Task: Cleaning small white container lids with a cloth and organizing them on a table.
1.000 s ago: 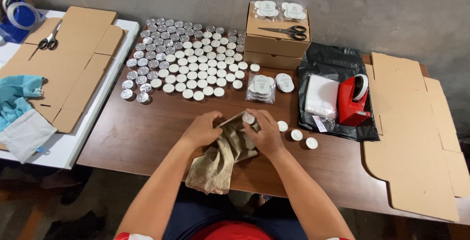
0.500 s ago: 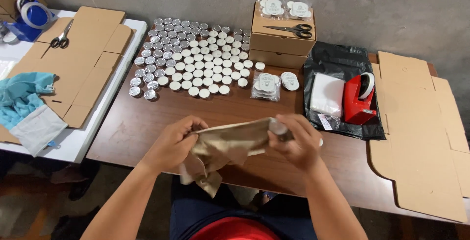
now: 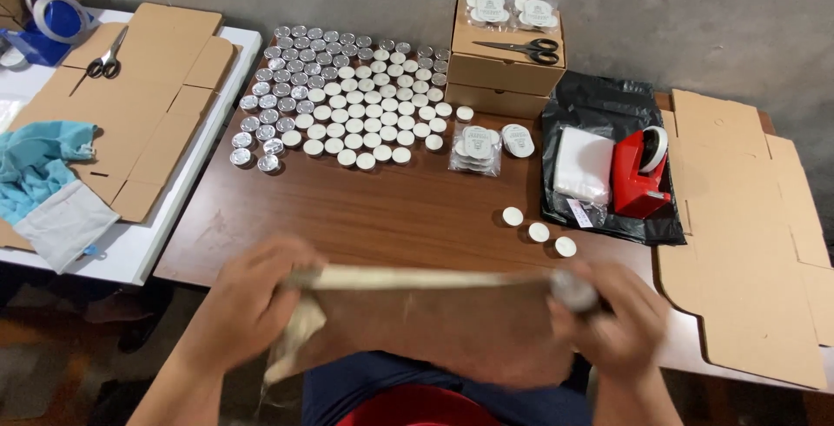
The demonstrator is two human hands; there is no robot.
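Head view shows left hand (image 3: 248,309) and right hand (image 3: 621,326), fingers closed, stretching a tan cloth (image 3: 434,322) above the table edge (image 3: 391,217), right also gripping a small tin (image 3: 573,290); three tins (image 3: 539,231) wait nearby.

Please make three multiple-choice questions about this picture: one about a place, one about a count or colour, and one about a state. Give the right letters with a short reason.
1. Where do the black scissors lie?
A. on the stacked cardboard boxes
B. on the black plastic bag
C. on the floor

2. How many small white-topped tins lie apart in a row near the black bag?
A. one
B. three
C. six

3. What state is the brownish cloth in?
A. folded flat on the table
B. stretched between both hands
C. hanging from a hook

Answers:
1 A: the scissors rest on top of the boxes.
2 B: three tins lie in a slanted row.
3 B: the left hand and the right hand each have a grip on one end.
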